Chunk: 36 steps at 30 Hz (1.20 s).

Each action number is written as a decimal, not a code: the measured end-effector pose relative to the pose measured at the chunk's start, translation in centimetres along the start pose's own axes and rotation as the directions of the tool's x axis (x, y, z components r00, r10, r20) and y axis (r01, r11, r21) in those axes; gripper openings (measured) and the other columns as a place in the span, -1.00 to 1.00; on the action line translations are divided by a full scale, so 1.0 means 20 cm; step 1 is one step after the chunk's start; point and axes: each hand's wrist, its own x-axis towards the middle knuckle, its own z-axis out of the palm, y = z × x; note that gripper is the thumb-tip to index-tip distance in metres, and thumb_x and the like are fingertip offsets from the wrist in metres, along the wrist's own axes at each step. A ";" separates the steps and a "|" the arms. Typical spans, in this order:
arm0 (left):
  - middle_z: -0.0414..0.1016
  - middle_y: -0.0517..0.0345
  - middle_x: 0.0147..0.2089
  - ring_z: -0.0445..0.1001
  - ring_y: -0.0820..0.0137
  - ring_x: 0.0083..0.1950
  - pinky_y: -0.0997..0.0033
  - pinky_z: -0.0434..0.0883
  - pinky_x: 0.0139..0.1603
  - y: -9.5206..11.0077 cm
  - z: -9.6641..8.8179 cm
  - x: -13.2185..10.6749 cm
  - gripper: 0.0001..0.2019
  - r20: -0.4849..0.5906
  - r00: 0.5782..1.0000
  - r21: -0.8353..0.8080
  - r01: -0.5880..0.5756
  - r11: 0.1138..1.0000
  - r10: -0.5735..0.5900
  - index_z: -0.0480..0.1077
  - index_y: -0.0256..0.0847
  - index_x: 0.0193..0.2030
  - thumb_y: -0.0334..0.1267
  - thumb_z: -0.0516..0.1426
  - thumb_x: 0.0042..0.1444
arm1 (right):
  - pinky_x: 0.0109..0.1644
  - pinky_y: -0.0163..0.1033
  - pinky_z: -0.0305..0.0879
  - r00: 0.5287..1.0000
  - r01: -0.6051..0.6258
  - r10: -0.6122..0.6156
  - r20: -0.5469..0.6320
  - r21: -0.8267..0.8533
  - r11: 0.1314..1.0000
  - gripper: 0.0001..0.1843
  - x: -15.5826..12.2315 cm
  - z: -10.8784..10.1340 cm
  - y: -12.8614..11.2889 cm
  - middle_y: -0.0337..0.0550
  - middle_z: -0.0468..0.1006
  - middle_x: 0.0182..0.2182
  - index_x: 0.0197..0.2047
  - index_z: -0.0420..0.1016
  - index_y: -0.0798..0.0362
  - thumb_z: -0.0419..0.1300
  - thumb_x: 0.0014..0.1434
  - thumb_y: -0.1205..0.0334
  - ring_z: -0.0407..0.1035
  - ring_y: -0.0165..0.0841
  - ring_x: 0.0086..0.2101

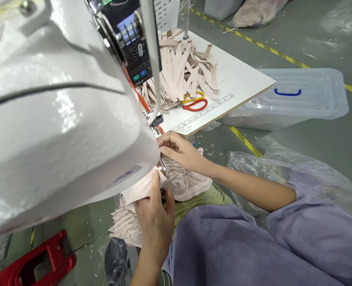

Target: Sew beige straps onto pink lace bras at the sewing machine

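Mid-frame, tight under the white sewing machine head (59, 119), the left hand (155, 216) pinches the pink lace fabric (190, 183) while the right hand (180, 151), fingers loosely curled, presses it just below the table (241, 79) edge.

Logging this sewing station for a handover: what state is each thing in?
Left hand: on the lace fabric, grip unclear.
Right hand: fingers flat on the lace fabric beside the sewing machine.
Scissors: shut, lying on table.
Plastic box: lid on.
Control panel: lit.
Strips: loose heap.
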 end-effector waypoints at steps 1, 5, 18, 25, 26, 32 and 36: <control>0.44 -0.27 0.24 0.42 -0.03 0.26 -0.04 0.38 0.21 0.00 0.00 0.00 -0.40 0.003 1.000 -0.003 -0.003 1.000 0.003 0.16 -0.26 0.40 -0.30 0.16 0.24 | -0.11 -0.23 0.39 1.000 -0.001 0.001 0.010 -0.007 1.000 -0.80 -0.01 0.00 -0.01 -0.09 0.40 -0.02 -0.10 0.43 0.02 0.15 0.31 0.10 0.38 -0.36 -0.16; 0.38 -0.31 0.30 0.32 -0.06 0.35 -0.11 0.31 0.27 0.01 0.01 -0.01 -0.35 0.026 0.999 -0.014 0.031 0.999 -0.031 0.07 -0.25 0.45 -0.25 0.15 0.26 | -0.13 -0.23 0.38 1.000 -0.007 0.007 0.021 0.000 1.000 -0.80 -0.03 0.01 -0.03 -0.10 0.40 -0.06 -0.09 0.42 0.03 0.14 0.31 0.11 0.37 -0.37 -0.19; -0.05 -0.54 0.48 0.15 -0.16 0.44 -0.06 0.38 0.21 0.07 0.03 -0.04 -0.08 0.039 0.983 0.003 0.179 0.984 -0.179 -0.36 -0.35 0.53 -0.05 0.14 0.27 | -0.25 -0.26 0.28 0.996 -0.078 0.081 -0.029 0.087 0.993 -0.70 -0.14 0.03 -0.06 -0.21 0.46 -0.26 -0.09 0.35 0.03 0.20 0.25 0.01 0.38 -0.36 -0.27; 0.02 -0.60 0.45 0.30 -0.16 0.35 -0.08 0.41 0.18 0.25 0.08 -0.18 -0.07 0.080 0.987 0.009 0.136 0.991 -0.137 -0.42 -0.41 0.52 -0.11 0.13 0.28 | -0.11 -0.21 0.30 0.999 -0.035 0.036 -0.030 0.036 0.999 -0.70 -0.37 0.02 -0.03 -0.18 0.50 -0.24 -0.13 0.41 0.04 0.26 0.21 0.01 0.39 -0.31 -0.23; -0.03 -0.60 0.47 0.24 -0.18 0.39 -0.11 0.38 0.22 0.29 0.09 -0.21 -0.07 0.086 0.990 0.008 0.108 0.994 -0.108 -0.42 -0.42 0.52 -0.13 0.14 0.28 | -0.14 -0.22 0.29 0.998 -0.059 0.060 -0.017 0.056 0.997 -0.72 -0.40 0.01 -0.03 -0.20 0.50 -0.27 -0.16 0.43 0.04 0.23 0.24 0.00 0.37 -0.32 -0.26; 0.54 -0.30 0.12 0.60 0.12 0.07 0.16 0.57 -0.04 0.34 0.02 -0.33 -0.17 0.293 0.951 -0.273 0.187 0.944 -0.103 -0.28 -0.33 0.52 -0.23 0.13 0.28 | -0.35 -0.30 0.14 0.995 -0.104 0.104 0.007 0.143 0.984 -0.71 -0.52 -0.06 -0.07 -0.31 0.35 -0.47 -0.31 0.47 0.07 0.18 0.28 0.01 0.20 -0.43 -0.44; 0.64 0.05 -0.12 0.63 0.31 -0.09 0.29 0.55 -0.05 0.24 -0.10 -0.26 -0.57 0.105 0.994 -0.322 0.043 0.946 -0.010 0.29 -0.13 0.28 -0.35 0.10 0.27 | -0.31 -0.30 0.14 0.995 -0.033 0.033 0.098 -0.009 0.999 -0.76 -0.53 -0.12 -0.11 -0.30 0.39 -0.48 -0.33 0.51 0.07 0.19 0.26 0.09 0.26 -0.43 -0.43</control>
